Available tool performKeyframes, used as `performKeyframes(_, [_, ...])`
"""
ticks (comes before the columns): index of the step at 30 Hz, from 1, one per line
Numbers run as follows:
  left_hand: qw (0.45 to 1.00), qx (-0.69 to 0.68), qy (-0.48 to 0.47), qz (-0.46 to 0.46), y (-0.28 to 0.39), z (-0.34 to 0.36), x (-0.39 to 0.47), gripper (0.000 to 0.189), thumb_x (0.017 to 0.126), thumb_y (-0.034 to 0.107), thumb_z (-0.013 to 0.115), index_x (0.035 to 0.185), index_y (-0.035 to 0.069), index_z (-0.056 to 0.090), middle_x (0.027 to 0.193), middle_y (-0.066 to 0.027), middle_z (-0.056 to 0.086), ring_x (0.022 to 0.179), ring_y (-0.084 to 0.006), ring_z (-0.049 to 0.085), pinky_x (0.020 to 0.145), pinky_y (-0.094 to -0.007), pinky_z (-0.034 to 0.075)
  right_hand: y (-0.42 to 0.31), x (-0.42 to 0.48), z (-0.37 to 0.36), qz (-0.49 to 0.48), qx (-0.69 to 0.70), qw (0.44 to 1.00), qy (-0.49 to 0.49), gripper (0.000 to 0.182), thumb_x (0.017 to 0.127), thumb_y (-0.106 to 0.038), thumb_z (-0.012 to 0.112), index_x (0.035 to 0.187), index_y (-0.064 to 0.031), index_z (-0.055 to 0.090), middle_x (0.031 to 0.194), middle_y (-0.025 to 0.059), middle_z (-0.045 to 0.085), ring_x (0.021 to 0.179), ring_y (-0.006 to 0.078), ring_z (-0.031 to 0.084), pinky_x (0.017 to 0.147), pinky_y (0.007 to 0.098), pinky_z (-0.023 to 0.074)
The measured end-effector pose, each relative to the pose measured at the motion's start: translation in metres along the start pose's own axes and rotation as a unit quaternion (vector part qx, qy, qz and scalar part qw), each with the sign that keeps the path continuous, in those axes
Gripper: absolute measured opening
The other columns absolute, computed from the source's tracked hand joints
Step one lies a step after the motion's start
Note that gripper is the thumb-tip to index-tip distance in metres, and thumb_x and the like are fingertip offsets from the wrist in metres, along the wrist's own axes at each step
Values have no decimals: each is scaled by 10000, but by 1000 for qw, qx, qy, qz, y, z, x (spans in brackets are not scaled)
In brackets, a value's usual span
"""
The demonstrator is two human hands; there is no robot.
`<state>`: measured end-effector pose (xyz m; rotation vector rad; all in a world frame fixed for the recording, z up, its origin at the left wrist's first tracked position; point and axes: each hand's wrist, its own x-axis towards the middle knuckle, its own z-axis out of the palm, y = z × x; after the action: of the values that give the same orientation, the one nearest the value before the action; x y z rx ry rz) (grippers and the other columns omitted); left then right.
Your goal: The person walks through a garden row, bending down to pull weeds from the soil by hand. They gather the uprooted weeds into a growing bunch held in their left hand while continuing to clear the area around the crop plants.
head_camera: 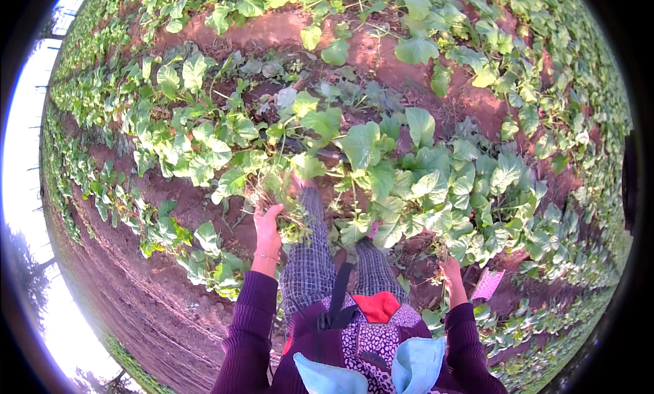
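Note:
My left hand is closed around a bunch of pulled weeds with pale, stringy roots and green tops, held beside my left leg. Lower on the right, my right hand grips a smaller bunch of thin plant stems next to broad-leaved green plants. Both arms wear purple ribbed sleeves. Between the hands are my checked trousers, with my feet partly hidden by leaves.
Leafy crop rows run across the field, with reddish-brown soil between them. A dark pipe or hose lies among the leaves ahead. A pink patterned object is right of my right hand. Furrowed soil lies at lower left.

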<state>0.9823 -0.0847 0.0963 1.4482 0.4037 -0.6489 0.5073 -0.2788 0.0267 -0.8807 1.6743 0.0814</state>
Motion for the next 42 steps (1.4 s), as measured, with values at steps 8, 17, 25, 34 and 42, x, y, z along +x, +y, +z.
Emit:
performKeyframes(8, [989,44,-92,-105,-59,31,73,443,652,-31,618,1076,-9,488,949,-48,567,818,-136,537,724,-258,432,-181,52,123,-158,-83,982,-58,221,753,-44,533,968,6,551,673,1,517,565,81,470,517,232,386])
performKeyframes(17, [926,179,-278,-183,-144,64,145,532,674,27,613,1177,-10,445,1036,-62,558,885,-142,534,786,-253,420,-329,138,241,-232,-24,966,-116,243,782,-121,581,1007,-37,550,681,-44,484,570,46,431,512,202,381])
performKeyframes(25, [836,388,-384,-63,-173,76,174,595,657,221,647,1174,12,437,930,-167,598,840,-258,596,753,-320,456,-354,199,339,-275,-74,944,-167,184,796,-109,564,964,-36,553,680,-39,485,569,47,433,532,201,373])
performKeyframes(34, [675,526,-499,133,-179,88,184,312,615,77,541,922,37,505,744,-129,569,704,-316,559,653,-411,429,-300,178,469,-372,-311,811,-328,211,771,-135,595,887,14,501,684,88,506,616,96,464,567,283,406])
performKeyframes(42, [614,570,-541,77,-183,85,188,240,678,93,508,904,22,543,838,-134,584,810,-297,560,747,-405,410,-215,222,549,-489,-359,729,-316,178,726,-96,564,871,-13,503,820,169,551,736,351,546,655,400,454])
